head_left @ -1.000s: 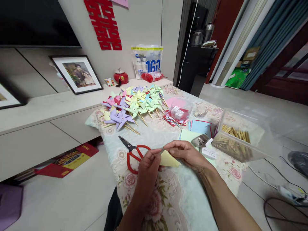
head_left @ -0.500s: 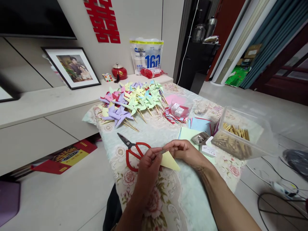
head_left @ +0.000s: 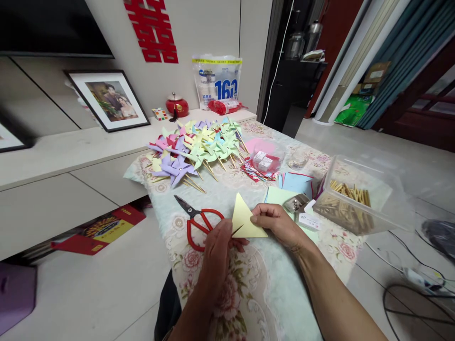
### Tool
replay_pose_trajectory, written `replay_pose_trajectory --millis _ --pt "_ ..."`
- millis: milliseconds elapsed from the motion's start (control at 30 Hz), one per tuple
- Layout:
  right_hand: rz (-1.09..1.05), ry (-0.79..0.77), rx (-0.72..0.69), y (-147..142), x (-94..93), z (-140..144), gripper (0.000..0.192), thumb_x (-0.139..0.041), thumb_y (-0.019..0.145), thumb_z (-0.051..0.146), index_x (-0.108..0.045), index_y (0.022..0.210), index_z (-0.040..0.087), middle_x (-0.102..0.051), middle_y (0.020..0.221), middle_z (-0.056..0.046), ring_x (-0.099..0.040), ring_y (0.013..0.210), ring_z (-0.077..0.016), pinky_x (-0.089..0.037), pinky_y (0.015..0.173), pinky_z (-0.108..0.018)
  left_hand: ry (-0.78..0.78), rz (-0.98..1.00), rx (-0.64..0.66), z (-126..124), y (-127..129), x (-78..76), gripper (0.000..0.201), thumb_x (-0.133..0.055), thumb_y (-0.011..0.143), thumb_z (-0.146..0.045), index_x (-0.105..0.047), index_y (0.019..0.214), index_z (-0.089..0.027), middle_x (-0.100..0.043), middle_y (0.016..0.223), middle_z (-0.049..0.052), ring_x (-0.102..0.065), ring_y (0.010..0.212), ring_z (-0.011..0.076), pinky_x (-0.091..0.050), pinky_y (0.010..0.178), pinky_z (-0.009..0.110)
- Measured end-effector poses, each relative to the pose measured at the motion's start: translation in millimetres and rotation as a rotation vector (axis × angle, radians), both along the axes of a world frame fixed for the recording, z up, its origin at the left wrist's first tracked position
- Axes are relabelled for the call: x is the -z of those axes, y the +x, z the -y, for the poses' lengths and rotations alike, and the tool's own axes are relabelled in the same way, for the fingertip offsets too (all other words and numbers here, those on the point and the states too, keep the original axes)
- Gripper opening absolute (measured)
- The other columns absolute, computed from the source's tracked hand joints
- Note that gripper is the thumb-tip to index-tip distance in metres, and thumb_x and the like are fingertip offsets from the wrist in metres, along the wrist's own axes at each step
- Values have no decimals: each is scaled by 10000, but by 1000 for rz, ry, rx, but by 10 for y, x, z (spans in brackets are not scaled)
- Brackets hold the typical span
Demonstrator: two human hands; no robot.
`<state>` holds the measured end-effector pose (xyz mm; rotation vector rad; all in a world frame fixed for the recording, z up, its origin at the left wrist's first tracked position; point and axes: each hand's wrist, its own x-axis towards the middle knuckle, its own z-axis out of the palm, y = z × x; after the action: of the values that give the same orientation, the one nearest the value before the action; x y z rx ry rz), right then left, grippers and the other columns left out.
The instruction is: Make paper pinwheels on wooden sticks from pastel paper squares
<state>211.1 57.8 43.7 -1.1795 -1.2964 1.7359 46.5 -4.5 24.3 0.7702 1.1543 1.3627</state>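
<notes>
Your right hand (head_left: 275,225) pinches the right side of a pale yellow paper triangle (head_left: 245,220), thumb and fingers closed on its edge, holding it up just above the floral tablecloth (head_left: 263,284) with its apex pointing away from you. Your left hand (head_left: 218,248) sits at the triangle's lower left corner, fingers curled loosely; whether they actually grip the paper you cannot tell from here. The red-handled scissors (head_left: 197,222) lie on the cloth just left of your left hand, blades shut. Farther back a heap of pastel paper pinwheels (head_left: 194,151) on wooden sticks covers the cloth. To your right, a clear plastic box of wooden sticks (head_left: 350,201) stands beside a stack of coloured paper sheets (head_left: 295,184)
</notes>
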Motion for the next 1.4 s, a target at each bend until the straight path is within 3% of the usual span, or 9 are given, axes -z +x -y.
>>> replay_pose_trajectory --millis 100,333,467,567,867,1167,1400 --pt "-43 -13 5 11 17 -2 174 -776 697 327 -697 713 172 -661 621 20 -537 544 -114 -362 547 -244 -11 -6 72 0 1 55 292 -617 869 -450 -650 718 -202 -642 616 44 -573 578 180 -459 571 289" --pt "-107 -21 -60 22 34 -4 286 -828 716 417 -708 810 175 -715 717 -5 -606 587 -133 -413 559 -249 -36 -80 58 -4 0 111 300 -637 850 -445 -619 694 -189 -643 580 14 -539 522 144 -407 533 254" --pt "-136 -84 -6 9 42 -7 347 -878 649 443 -661 698 176 -672 602 22 -566 495 -111 -385 490 -228 -8 -30 121 -5 9 55 346 -590 877 -484 -620 685 -198 -637 604 35 -537 548 163 -413 540 274" --pt "-190 -155 -22 6 43 -5 352 -898 622 424 -662 684 170 -692 627 9 -597 524 -119 -424 516 -234 -4 97 125 -8 20 -4 383 -556 874 -545 -641 704 -213 -631 666 58 -517 578 185 -414 534 299" --pt "-239 -220 -97 -7 22 13 358 -906 609 411 -661 698 165 -720 641 -5 -651 556 -145 -456 540 -246 -37 162 139 3 45 -123 357 -696 763 -555 -594 636 -238 -535 654 44 -454 593 190 -398 512 316" --pt "-242 -223 -95 -7 35 17 347 -910 614 388 -663 696 158 -713 629 4 -637 542 -127 -453 529 -228 -12 236 172 6 44 -60 335 -691 798 -518 -586 660 -231 -521 653 29 -486 623 186 -425 551 312" --pt "-266 -228 -116 4 39 21 337 -907 630 375 -672 734 156 -734 671 -12 -679 579 -154 -484 559 -248 -18 259 147 9 47 -111 327 -722 773 -497 -582 629 -239 -539 652 44 -469 605 193 -431 519 326"
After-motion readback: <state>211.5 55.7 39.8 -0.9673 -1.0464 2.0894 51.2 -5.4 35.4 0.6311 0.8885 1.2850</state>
